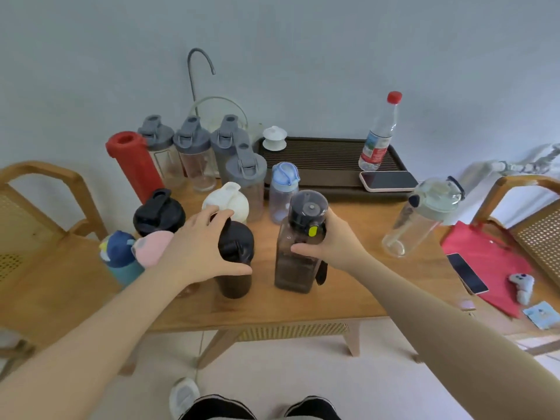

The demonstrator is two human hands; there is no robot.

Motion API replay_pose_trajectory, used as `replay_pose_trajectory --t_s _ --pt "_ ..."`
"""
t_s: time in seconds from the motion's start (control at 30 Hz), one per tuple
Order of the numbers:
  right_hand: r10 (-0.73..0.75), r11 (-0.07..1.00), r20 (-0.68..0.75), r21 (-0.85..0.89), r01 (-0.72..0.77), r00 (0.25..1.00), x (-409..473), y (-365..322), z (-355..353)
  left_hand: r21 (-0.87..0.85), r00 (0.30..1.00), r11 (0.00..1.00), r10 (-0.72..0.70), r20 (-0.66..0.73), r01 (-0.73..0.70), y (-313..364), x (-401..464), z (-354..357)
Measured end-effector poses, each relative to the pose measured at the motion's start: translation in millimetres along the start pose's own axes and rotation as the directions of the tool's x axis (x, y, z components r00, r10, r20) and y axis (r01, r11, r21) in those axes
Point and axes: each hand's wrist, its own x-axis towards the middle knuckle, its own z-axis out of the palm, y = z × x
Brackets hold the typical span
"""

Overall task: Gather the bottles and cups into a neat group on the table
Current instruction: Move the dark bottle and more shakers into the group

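While both hands grip, two bottles stand near the tabletop's front edge, close but apart. Left hand [200,247] wrapped over the lid of the black shaker [235,262]; right hand [328,241] closed round the shoulder of the smoked square bottle [295,262]. Both rigid plastic, apparently empty, so probably light and tip-prone; smooth walls favour a hold high, at lid or neck. Behind: grey-lidded shakers [194,153], red flask [133,165], blue bottle [283,192], clustered toward the back-left. Clear jug [421,216] near the right edge and red-capped bottle [380,134] on the tray [321,159] stand well apart. Table [348,295]: bare wood, likely slides easily. Grey wall; chairs either side.
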Motion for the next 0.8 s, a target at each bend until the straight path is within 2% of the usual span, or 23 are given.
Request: replay_pose_trajectory --t_s 0.13,0.27,0.33,0.43,0.53,0.6,0.7,0.8 --pt "-0.073 0.991 -0.136 0.100 0.086 0.988 4.1 -28.2 -18.9 -0.228 0.997 0.972 -0.032 0.076 0.049 -7.2 -1.6 6.0" --pt "-0.200 0.942 -0.272 0.210 0.260 0.941 20.4 -84.4 -57.8 -0.225 0.994 0.974 -0.015 0.106 0.039 -10.5 2.9 5.6" --pt "-0.266 0.917 -0.270 0.225 0.330 0.925 32.4 -112.6 -67.5 -0.279 0.999 0.960 0.001 0.046 0.012 -10.6 6.0 -4.1" --pt "-0.341 0.886 -0.255 0.233 0.400 0.905 59.3 -150.8 -68.9 -0.515 0.985 0.850 0.019 -0.173 -0.107 -8.2 17.9 -47.9" --pt "-0.383 0.852 -0.256 0.275 0.446 0.888 93.5 -184.2 -59.3 -0.523 0.933 0.817 0.048 -0.355 -0.242 -13.3 40.9 -104.9" --pt "-0.402 0.833 -0.223 0.314 0.456 0.888 117.6 -201.6 -48.4 -0.517 0.901 0.801 0.065 -0.429 -0.304 -20.1 57.8 -139.0" --pt "-0.430 0.824 -0.139 0.343 0.451 0.892 151.3 -220.9 -28.1 -0.547 0.894 0.764 0.083 -0.441 -0.341 -38.7 81.3 -177.3" --pt "-0.419 0.854 -0.073 0.308 0.420 0.905 180.4 -229.2 -6.3 -0.553 0.925 0.774 0.108 -0.364 -0.308 -68.7 101.1 -197.8"
